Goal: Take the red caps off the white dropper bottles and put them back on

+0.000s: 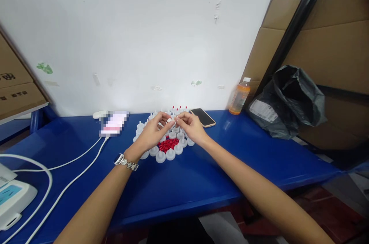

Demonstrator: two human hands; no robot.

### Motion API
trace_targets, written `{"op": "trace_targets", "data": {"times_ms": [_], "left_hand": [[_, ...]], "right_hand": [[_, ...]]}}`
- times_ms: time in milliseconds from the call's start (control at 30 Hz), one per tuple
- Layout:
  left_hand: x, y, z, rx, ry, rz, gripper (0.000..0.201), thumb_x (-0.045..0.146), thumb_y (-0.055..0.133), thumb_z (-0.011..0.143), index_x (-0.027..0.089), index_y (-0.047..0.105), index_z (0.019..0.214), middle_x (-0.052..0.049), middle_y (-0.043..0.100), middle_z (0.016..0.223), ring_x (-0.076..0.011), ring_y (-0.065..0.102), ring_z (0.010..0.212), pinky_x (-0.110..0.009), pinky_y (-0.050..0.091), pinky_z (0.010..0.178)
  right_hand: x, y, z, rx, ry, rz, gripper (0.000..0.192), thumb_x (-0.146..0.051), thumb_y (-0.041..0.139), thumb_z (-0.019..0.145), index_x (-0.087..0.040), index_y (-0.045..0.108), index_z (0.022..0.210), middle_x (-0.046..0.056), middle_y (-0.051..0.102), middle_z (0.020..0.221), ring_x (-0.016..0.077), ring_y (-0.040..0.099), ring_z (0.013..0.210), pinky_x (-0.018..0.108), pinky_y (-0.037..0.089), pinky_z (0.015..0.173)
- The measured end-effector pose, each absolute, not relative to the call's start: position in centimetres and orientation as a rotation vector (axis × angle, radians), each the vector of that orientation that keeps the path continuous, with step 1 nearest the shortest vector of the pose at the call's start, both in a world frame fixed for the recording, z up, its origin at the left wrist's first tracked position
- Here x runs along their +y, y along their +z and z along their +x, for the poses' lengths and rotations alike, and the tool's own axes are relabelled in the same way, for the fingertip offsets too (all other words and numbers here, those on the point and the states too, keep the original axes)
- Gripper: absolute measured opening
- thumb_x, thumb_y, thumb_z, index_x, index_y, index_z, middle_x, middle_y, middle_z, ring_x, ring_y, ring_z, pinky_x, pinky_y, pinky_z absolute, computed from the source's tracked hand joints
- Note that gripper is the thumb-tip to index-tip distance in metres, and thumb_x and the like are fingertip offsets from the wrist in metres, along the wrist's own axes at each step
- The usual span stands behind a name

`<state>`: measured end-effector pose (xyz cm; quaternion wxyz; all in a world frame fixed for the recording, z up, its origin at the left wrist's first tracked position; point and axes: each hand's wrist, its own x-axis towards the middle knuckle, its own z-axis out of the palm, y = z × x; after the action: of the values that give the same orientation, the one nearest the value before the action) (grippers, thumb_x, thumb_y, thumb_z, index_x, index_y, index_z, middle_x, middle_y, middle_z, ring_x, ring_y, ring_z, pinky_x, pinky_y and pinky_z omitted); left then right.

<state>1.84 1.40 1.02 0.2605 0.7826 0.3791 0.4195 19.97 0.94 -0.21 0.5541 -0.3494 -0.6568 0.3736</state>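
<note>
My left hand (pixel 157 130) is closed in a pinch on a small white nozzle cap (pixel 170 120), held above the blue table. Close against it, my right hand (pixel 192 126) has its thumb and fingertips pinched together at the cap's side; what they grip is too small to make out. Below and around both hands stand several white nozzle caps (pixel 160 156), wide base down and spout up. They ring a pile of tiny red tips (pixel 168 145). Behind my hands, a few caps carry red tips (pixel 180 107) on their spouts.
A phone (pixel 205 117) lies behind my right hand. Another phone (pixel 114 123), blurred, is plugged into a white cable (pixel 83 172) on the left. An orange drink bottle (pixel 240 96) and grey plastic bag (pixel 284 105) stand right. A white device (pixel 17 198) sits at the left edge.
</note>
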Motion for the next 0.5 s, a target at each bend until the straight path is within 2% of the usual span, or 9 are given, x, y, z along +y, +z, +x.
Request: {"op": "trace_targets", "data": {"times_ms": [167, 300, 500], "left_hand": [[2.5, 1.3, 3.1, 1.101, 1.164, 2.135, 0.036, 0.052, 0.055, 0.093, 0.021, 0.057, 0.112, -0.006, 0.067, 0.102, -0.0198, 0.063, 0.091, -0.03, 0.049, 0.071], [2.9, 1.1, 3.0, 1.239, 1.189, 2.207, 0.033, 0.05, 0.049, 0.096, 0.021, 0.062, 0.104, -0.006, 0.069, 0.098, -0.0204, 0.062, 0.087, -0.032, 0.047, 0.069], [2.3, 0.2, 2.3, 1.255, 1.13, 2.356, 0.028, 0.044, 0.048, 0.096, 0.021, 0.063, 0.094, -0.006, 0.067, 0.098, -0.0224, 0.061, 0.092, -0.035, 0.047, 0.074]], "right_hand": [[4.1, 0.6, 22.4, -1.583, 0.615, -0.96, 0.024, -0.042, 0.062, 0.085, -0.018, 0.062, 0.082, 0.001, 0.065, 0.071, 0.014, 0.059, 0.066, 0.026, 0.045, 0.066], [8.9, 1.2, 24.4, -1.663, 0.309, -1.309, 0.013, -0.03, 0.06, 0.082, -0.018, 0.065, 0.08, 0.002, 0.068, 0.075, 0.0147, 0.061, 0.07, 0.026, 0.046, 0.07], [12.9, 1.1, 23.8, -1.865, 0.122, -1.828, 0.017, -0.028, 0.059, 0.082, -0.022, 0.074, 0.087, 0.007, 0.076, 0.093, 0.0229, 0.068, 0.091, 0.034, 0.045, 0.084]]}}
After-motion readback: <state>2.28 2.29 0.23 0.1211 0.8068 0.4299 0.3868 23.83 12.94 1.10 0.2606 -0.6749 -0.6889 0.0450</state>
